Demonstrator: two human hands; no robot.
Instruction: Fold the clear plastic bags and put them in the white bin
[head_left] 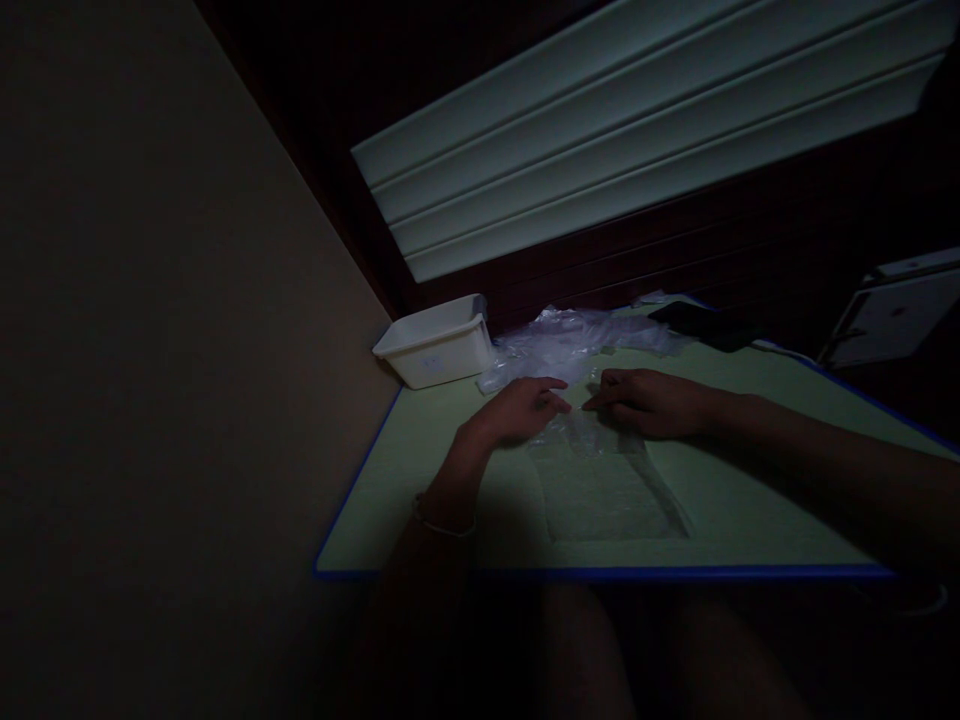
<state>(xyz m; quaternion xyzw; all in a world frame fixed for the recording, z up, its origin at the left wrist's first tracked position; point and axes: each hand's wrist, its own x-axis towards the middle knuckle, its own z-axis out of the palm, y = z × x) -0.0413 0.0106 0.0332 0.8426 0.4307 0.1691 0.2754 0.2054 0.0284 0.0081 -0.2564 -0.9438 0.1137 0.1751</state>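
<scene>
A clear plastic bag (611, 495) lies flat on the light green tabletop, its near end close to the front edge. My left hand (521, 410) is at the left of the bag's far end, thumb and index finger apart. Opposite it, my right hand (645, 402) has its fingers curled, with the fingertips closed at the bag's crumpled far end. The fingertips of both hands are nearly meeting. Dim light hides the exact contact between fingers and film.
Behind my hands lies a heap of crumpled clear plastic bags (559, 340). A white bin (442, 350) stands at the back left beside the wall. A dark flat object (705, 325) rests at the back right. Blue trim (600, 573) edges the table (757, 450).
</scene>
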